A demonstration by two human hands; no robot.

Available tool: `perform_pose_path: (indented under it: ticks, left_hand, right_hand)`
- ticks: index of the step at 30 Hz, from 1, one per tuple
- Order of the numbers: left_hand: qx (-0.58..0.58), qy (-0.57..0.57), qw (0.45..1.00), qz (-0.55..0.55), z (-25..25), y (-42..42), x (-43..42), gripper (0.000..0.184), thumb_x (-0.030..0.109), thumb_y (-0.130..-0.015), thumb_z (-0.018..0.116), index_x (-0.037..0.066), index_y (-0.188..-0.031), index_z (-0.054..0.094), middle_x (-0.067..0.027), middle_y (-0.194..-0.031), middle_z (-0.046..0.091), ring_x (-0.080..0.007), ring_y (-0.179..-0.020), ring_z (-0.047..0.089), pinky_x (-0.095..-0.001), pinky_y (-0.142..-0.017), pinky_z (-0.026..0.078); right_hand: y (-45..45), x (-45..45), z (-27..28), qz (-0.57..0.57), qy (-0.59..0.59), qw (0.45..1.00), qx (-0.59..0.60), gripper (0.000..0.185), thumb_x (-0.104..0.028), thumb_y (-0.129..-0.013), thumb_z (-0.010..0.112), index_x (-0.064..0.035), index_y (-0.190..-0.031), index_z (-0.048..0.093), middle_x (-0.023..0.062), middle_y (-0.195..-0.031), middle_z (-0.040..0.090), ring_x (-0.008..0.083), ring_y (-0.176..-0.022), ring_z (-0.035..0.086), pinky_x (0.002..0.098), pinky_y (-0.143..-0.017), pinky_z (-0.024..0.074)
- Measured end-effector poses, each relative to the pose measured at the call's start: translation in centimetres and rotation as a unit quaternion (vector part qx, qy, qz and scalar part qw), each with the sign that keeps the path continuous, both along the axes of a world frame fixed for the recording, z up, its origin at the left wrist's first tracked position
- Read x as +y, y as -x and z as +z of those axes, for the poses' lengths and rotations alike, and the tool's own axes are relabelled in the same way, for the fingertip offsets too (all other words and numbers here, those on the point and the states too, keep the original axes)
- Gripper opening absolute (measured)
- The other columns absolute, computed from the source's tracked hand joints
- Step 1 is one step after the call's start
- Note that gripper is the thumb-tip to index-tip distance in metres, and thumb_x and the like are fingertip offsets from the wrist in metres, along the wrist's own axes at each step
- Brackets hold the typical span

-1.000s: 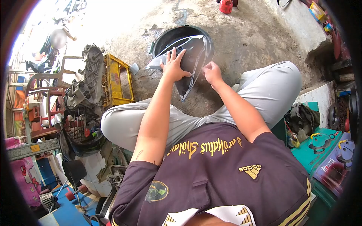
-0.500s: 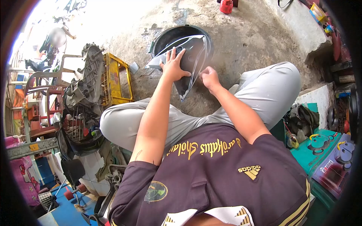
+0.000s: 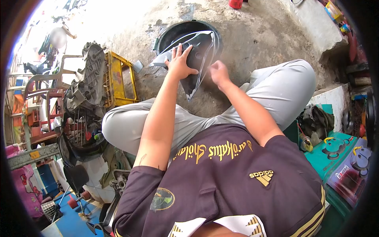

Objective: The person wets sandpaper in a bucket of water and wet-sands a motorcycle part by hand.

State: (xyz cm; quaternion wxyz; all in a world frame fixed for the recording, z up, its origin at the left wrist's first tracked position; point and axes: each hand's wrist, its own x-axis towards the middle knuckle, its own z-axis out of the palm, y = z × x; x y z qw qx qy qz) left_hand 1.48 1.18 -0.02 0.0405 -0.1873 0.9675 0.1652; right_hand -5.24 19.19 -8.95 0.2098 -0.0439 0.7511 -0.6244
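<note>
A roughly triangular dark housing with a clear, shiny rim, like a motorcycle headlight unit, rests tilted over a black basin. My left hand lies on this unit with its fingers spread, thumb towards the right edge. Just right of the clear rim is my right hand, its fingers curled together. Motion smears it a little, and whatever it may pinch is too small or hidden to make out.
A yellow crate and metal engine parts stand to the left. On the right is a green and purple case. A red object sits on the concrete floor at the top. My crossed legs frame the work.
The view has shifted slightly, so the basin and unit sit a little higher. My right hand has turned and moved slightly up beside the rim. My left hand stays on the unit.
</note>
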Motion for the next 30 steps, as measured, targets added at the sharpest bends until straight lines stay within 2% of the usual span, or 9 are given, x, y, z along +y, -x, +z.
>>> perform_pose_path:
  ticks: [1, 6, 8, 14, 19, 20, 23, 26, 30]
  left_hand:
    - [-0.003, 0.002, 1.000, 0.001, 0.1, 0.1, 0.0, 0.124, 0.044, -0.056, 0.099, 0.041, -0.162, 0.035, -0.0101, -0.176, 0.018, -0.0372, -0.161, 0.018, -0.0758, -0.115, 0.024]
    - [0.005, 0.003, 1.000, -0.001, -0.1, 0.0, -0.1, 0.125, 0.047, -0.056, 0.099, 0.041, -0.163, 0.035, -0.0111, -0.176, 0.017, -0.0368, -0.162, 0.016, -0.0778, -0.114, 0.022]
    - [0.000, 0.003, 1.000, -0.002, -0.2, 0.1, -0.2, 0.125, 0.047, -0.055, 0.099, 0.041, -0.163, 0.034, -0.0111, -0.176, 0.017, -0.0368, -0.162, 0.016, -0.0779, -0.114, 0.022]
    - [0.001, 0.005, 1.000, 0.000, -0.2, 0.4, -0.3, 0.126, 0.047, -0.055, 0.099, 0.041, -0.163, 0.034, -0.0110, -0.176, 0.017, -0.0369, -0.161, 0.016, -0.0782, -0.114, 0.022]
    - [-0.008, 0.005, 1.000, 0.006, -0.2, 0.2, 0.0, 0.123, 0.045, -0.056, 0.098, 0.042, -0.162, 0.035, -0.0101, -0.176, 0.018, -0.0365, -0.161, 0.018, -0.0752, -0.116, 0.023]
    - [-0.002, 0.006, 1.000, 0.002, -0.2, 0.1, 0.0, 0.123, 0.046, -0.056, 0.098, 0.042, -0.162, 0.035, -0.0102, -0.176, 0.018, -0.0365, -0.161, 0.017, -0.0752, -0.116, 0.023]
    - [-0.003, 0.005, 1.000, 0.001, -0.2, 0.0, -0.1, 0.124, 0.046, -0.056, 0.098, 0.042, -0.162, 0.035, -0.0103, -0.176, 0.018, -0.0363, -0.161, 0.018, -0.0753, -0.116, 0.023]
    - [-0.007, 0.007, 1.000, 0.003, -0.1, 0.1, 0.0, 0.124, 0.047, -0.056, 0.098, 0.042, -0.162, 0.034, -0.0102, -0.176, 0.018, -0.0361, -0.161, 0.018, -0.0752, -0.116, 0.023]
    - [-0.011, 0.010, 1.000, 0.002, 0.1, 0.1, 0.1, 0.124, 0.046, -0.057, 0.098, 0.042, -0.162, 0.034, -0.0102, -0.176, 0.018, -0.0360, -0.161, 0.018, -0.0750, -0.116, 0.023]
  right_hand:
    - [-1.1, 0.2, -0.1, 0.025, -0.038, 0.997, 0.067, 0.011, -0.010, -0.089, 0.074, -0.0040, -0.089, 0.064, 0.0068, -0.079, 0.070, 0.0159, -0.073, 0.065, 0.0357, -0.069, 0.0530]
    - [1.2, 0.2, 1.1, -0.044, -0.011, 0.999, 0.017, 0.013, -0.011, -0.088, 0.075, -0.0040, -0.087, 0.065, 0.0082, -0.078, 0.071, 0.0190, -0.071, 0.067, 0.0369, -0.069, 0.0529]
    - [-0.1, 0.2, 0.4, -0.010, -0.064, 0.993, 0.103, 0.014, -0.011, -0.088, 0.076, -0.0030, -0.087, 0.064, 0.0093, -0.078, 0.071, 0.0202, -0.071, 0.068, 0.0372, -0.068, 0.0530]
    - [0.3, 0.6, 1.7, 0.010, -0.066, 0.989, 0.132, 0.013, -0.010, -0.089, 0.075, -0.0035, -0.088, 0.064, 0.0112, -0.078, 0.071, 0.0234, -0.073, 0.070, 0.0388, -0.072, 0.0543]
    - [-2.0, 1.0, 2.4, 0.052, -0.055, 0.972, 0.221, 0.014, -0.009, -0.091, 0.072, -0.0017, -0.091, 0.060, 0.0195, -0.083, 0.069, 0.0410, -0.080, 0.069, 0.0473, -0.073, 0.0528]
    - [-1.4, 1.1, 2.6, 0.053, -0.054, 0.972, 0.221, 0.014, -0.009, -0.091, 0.072, -0.0017, -0.091, 0.060, 0.0195, -0.083, 0.069, 0.0410, -0.080, 0.069, 0.0473, -0.073, 0.0528]
    - [-0.2, 1.5, 2.5, 0.085, -0.046, 0.920, 0.379, 0.011, -0.006, -0.091, 0.067, -0.0027, -0.092, 0.057, 0.0202, -0.086, 0.065, 0.0441, -0.086, 0.064, 0.0534, -0.074, 0.0489]
    - [-1.1, 2.0, 2.5, 0.144, -0.055, 0.899, 0.410, 0.011, -0.007, -0.092, 0.067, -0.0027, -0.091, 0.057, 0.0199, -0.086, 0.065, 0.0435, -0.088, 0.064, 0.0528, -0.076, 0.0489]
    - [0.1, 1.8, 2.4, 0.083, -0.057, 0.922, 0.373, 0.011, -0.006, -0.092, 0.066, -0.0027, -0.090, 0.056, 0.0185, -0.084, 0.064, 0.0425, -0.089, 0.063, 0.0519, -0.077, 0.0491]
